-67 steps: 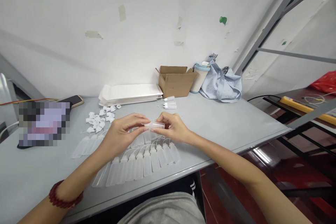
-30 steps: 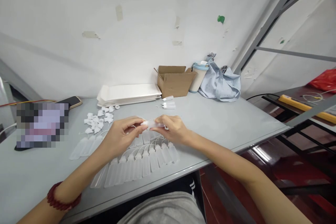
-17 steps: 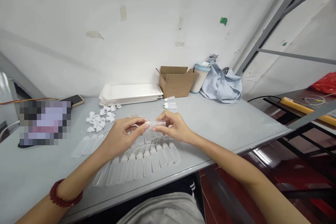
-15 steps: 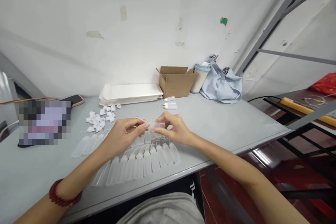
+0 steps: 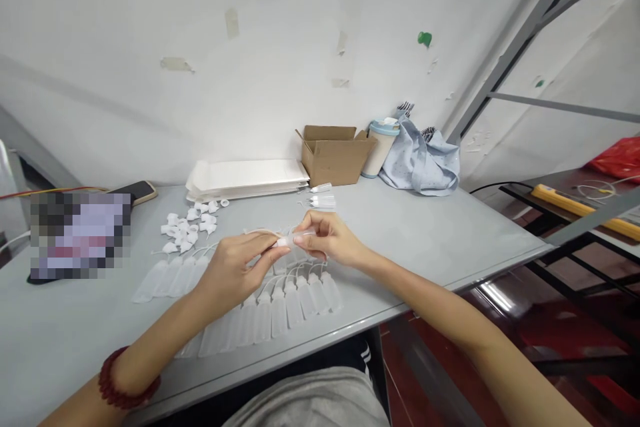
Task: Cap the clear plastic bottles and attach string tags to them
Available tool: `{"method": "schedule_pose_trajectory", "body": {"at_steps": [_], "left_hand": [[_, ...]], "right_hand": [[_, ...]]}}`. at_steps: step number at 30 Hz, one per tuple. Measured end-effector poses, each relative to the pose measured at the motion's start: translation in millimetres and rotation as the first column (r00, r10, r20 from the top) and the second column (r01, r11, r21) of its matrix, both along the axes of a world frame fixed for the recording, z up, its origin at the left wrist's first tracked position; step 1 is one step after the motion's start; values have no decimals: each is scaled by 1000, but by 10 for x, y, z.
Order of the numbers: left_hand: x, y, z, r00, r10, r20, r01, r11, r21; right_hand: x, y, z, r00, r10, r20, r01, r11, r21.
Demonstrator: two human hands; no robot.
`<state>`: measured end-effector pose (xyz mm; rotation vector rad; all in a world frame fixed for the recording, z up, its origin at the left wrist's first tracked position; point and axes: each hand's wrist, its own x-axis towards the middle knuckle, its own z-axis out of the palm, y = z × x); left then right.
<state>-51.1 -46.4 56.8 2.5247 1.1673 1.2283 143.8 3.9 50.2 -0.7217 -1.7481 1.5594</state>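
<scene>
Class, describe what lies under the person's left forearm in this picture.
Translucent bottles on the grey table show along both sides of the left forearm. Whatever lies directly beneath it is covered and cannot be seen.

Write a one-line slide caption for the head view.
Left hand and right hand hold a translucent plastic bottle above rows of similar bottles, with loose white caps on the grey table.

text: none legible | labels, brands: none | numbers, signs: none
</scene>
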Motion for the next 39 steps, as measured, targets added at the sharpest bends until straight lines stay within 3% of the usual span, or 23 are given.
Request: {"method": "schedule_pose_trajectory", "body": {"at_steps": [2, 6, 10, 12, 14, 16, 17, 19, 21, 24, 28, 33, 39], "left_hand": [[-6, 15, -52, 998, -17, -58, 24, 993, 117], [-21, 46, -130, 984, -27, -179, 78, 955, 287], [-22, 54, -160, 971, -5, -241, 94, 928, 361], [-29, 65, -157, 971, -4, -239, 89, 934, 347], [-64, 94, -143, 976, 10, -216, 52, 959, 280], [-144, 147, -121, 981, 57, -183, -22, 982, 187], [-202, 183, -110, 981, 94, -170, -70, 987, 143], [-346, 268, -94, 971, 178, -160, -166, 983, 81], [-505, 361, -91, 949, 259, -179, -252, 966, 61], [-720, 478, -105, 905, 351, -240, -348, 936, 54], [-914, 545, -101, 837, 412, -361, -440, 898, 7], [-1056, 559, -58, 743, 438, -506, -518, 855, -21], [-1134, 562, -103, 728, 389, -564, -489, 872, -31]], "right_hand": [[9, 28, 32, 998, 59, -25, -63, 981, -186], [31, 82, 46, 994, 102, -31, -105, 884, -456], [33, 93, 53, 988, 152, -37, -146, 808, -570], [26, 84, 67, 988, 153, -29, -143, 814, -563], [29, 92, 78, 995, 100, -7, -91, 875, -475], [57, 143, 72, 998, -53, 31, 59, 965, -257], [84, 190, 60, 987, -156, 47, 160, 980, -115], [163, 322, 16, 930, -362, 61, 349, 924, 157], [259, 479, -46, 885, -450, 119, 401, 868, 293], [381, 686, -146, 828, -483, 285, 325, 827, 458], [447, 823, -247, 745, -500, 442, 192, 795, 576], [455, 874, -290, 662, -568, 490, 127, 728, 673], [457, 923, -293, 553, -645, 528, 120, 688, 716]]}}
